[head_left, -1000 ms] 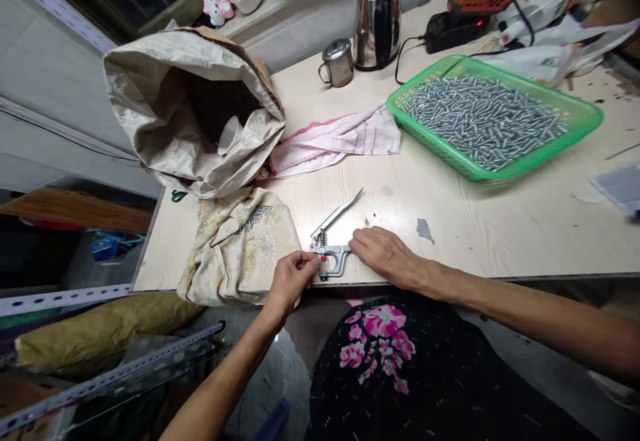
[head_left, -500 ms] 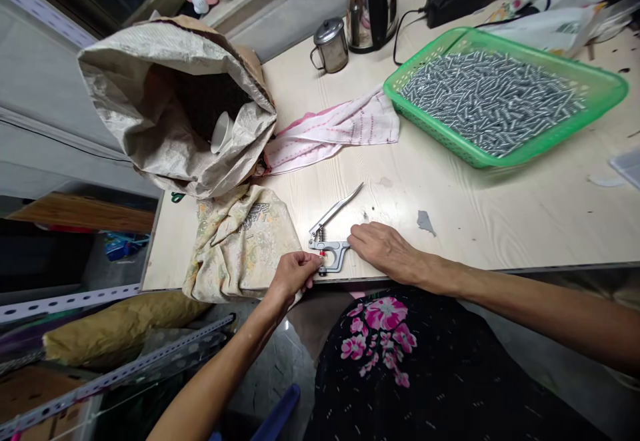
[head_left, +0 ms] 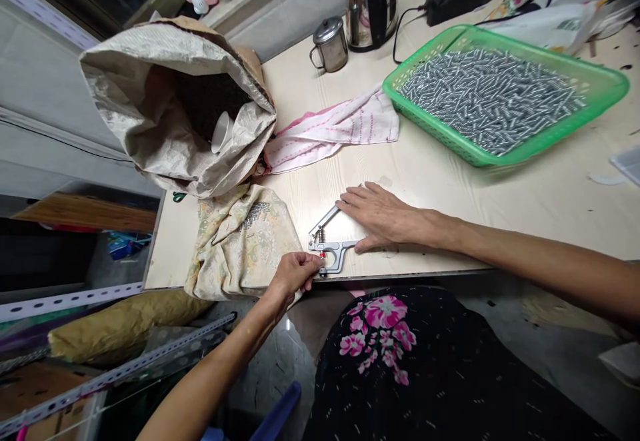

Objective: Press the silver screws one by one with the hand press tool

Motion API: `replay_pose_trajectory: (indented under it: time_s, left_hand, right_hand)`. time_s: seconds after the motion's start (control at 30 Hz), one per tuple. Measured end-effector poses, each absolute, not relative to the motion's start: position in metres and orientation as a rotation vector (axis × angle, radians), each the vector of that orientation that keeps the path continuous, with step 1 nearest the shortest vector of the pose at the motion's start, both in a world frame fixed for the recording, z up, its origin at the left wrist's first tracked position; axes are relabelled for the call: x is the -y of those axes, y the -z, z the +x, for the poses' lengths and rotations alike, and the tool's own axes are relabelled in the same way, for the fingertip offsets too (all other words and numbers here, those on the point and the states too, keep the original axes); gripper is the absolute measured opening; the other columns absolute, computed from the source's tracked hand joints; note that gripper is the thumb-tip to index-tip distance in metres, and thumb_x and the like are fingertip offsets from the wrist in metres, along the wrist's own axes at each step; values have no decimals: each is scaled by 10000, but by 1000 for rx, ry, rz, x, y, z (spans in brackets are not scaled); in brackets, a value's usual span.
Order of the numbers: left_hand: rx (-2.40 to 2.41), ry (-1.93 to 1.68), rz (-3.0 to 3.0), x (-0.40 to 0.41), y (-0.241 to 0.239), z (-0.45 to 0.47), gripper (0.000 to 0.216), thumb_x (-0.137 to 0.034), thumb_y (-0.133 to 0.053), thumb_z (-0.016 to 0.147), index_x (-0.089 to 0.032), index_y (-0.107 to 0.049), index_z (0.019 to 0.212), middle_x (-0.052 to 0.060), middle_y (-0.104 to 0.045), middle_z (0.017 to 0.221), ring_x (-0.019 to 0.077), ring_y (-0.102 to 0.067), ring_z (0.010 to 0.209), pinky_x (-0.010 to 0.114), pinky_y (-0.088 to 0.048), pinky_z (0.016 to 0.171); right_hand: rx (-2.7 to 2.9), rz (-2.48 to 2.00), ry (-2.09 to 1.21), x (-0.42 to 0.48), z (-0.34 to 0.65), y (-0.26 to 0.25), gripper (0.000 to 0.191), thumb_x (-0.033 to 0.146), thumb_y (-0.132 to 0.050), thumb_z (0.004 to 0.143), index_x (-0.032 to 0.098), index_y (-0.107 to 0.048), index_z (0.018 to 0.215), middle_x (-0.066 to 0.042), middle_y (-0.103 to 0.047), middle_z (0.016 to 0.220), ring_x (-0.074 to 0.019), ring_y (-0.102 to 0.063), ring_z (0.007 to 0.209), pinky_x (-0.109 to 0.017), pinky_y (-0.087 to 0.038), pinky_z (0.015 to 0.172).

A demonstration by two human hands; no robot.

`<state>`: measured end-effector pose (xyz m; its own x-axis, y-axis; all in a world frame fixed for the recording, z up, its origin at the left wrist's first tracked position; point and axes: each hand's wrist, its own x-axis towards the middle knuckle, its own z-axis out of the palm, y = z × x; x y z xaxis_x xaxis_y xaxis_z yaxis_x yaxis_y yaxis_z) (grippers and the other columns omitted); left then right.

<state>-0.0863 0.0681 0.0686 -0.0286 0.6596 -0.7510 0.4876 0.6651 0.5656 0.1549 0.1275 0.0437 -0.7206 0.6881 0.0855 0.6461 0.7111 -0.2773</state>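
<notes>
Grey metal press pliers (head_left: 331, 249) with a small red part lie at the near edge of the pale wooden table (head_left: 450, 188). My left hand (head_left: 293, 276) is closed in a pinch at the tool's jaw, fingertips against the red part; what it pinches is too small to name. My right hand (head_left: 383, 216) lies over both handles, fingers spread on the upper lever and thumb on the lower arm. A patterned cream cloth (head_left: 240, 244) with small metal pieces on it sits just left of the tool.
A green basket (head_left: 505, 154) full of small metal springs stands at the right. An open paper sack (head_left: 175, 108) with a white cup inside is at the left, a pink-striped cloth (head_left: 335, 131) beside it. A kettle (head_left: 370, 1) and steel mug (head_left: 330, 44) stand behind.
My right hand has slid up and left from the lower handle to cover the upper lever as well. My left hand stays pinched at the jaw.
</notes>
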Motion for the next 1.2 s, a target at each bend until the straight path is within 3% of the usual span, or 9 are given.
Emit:
replay_pose_trajectory:
  time_s: [0.17,0.23,0.37,0.43,0.53,0.67,0.93,1.07,1.2]
  left_hand:
    - [-1695,-93,1019,-64,-67,-89,204,-326,-657,797,-129,-644,750,-74,-462,426,63,-345,306,200,-242,356]
    - [-1762,-62,1226,-59,-70,-89,237,-357,-628,841,-137,-648,755,-43,-512,486,91,-434,374,216,-326,401]
    - [-1747,-224,2028,-54,-75,-76,261,-379,-626,880,-154,-658,1010,93,-676,987,226,-643,909,349,-527,789]
    - [-1528,-245,2320,-60,-74,-65,442,-369,-673,856,-150,-569,1226,147,-593,1267,290,-545,1183,437,-474,986]
    - [-1257,-159,2486,-78,-68,-51,646,-327,-695,843,-130,-406,1387,184,-466,1424,312,-429,1314,479,-401,1090]
    - [-1195,48,2524,-98,-66,-41,659,-274,-700,835,-132,-377,1392,168,-500,1352,306,-485,1193,479,-460,1013]
    - [-1250,115,2505,-96,-69,-33,264,-242,-606,902,-174,-565,1153,83,-594,1069,245,-521,1009,399,-492,877]
    - [-1248,104,2508,-95,-63,-33,122,-247,-556,933,-173,-616,1009,74,-618,979,236,-524,947,393,-486,844]
    - [-1243,96,2522,-98,-62,-35,159,-257,-574,925,-172,-619,1052,75,-631,987,239,-541,957,394,-498,843]
  right_hand:
    - [2781,-1064,-334,-124,152,-51,636,524,-709,772,125,-508,1225,-133,-631,1074,-306,-521,993,-448,-353,899]
    - [2764,-1037,-337,-119,152,-52,563,462,-672,827,137,-490,1249,-117,-634,1052,-286,-518,968,-425,-342,878]
    - [2722,-989,-369,-109,153,-48,539,385,-615,891,119,-426,1321,-126,-627,1091,-258,-521,959,-391,-350,866]
    - [2684,-987,-374,-106,153,-44,559,367,-601,905,119,-388,1359,-135,-620,1122,-254,-524,974,-387,-362,876]
    - [2642,-1043,-370,-102,154,-43,688,423,-653,864,109,-350,1397,-154,-608,1165,-273,-524,1009,-408,-377,883]
    - [2675,-1291,-387,-100,157,-53,733,456,-796,716,76,-496,1266,-171,-596,1166,-311,-517,1034,-408,-393,852]
    - [2689,-1227,-406,-99,158,-50,115,250,-622,890,136,-619,904,-87,-619,904,-221,-521,853,-336,-353,726]
    - [2642,-1175,-453,-94,154,-38,163,180,-509,944,161,-606,814,-58,-610,805,-191,-506,762,-328,-342,697]
    - [2630,-1236,-460,-95,156,-39,126,205,-542,935,147,-621,857,-71,-615,848,-200,-513,804,-329,-354,714]
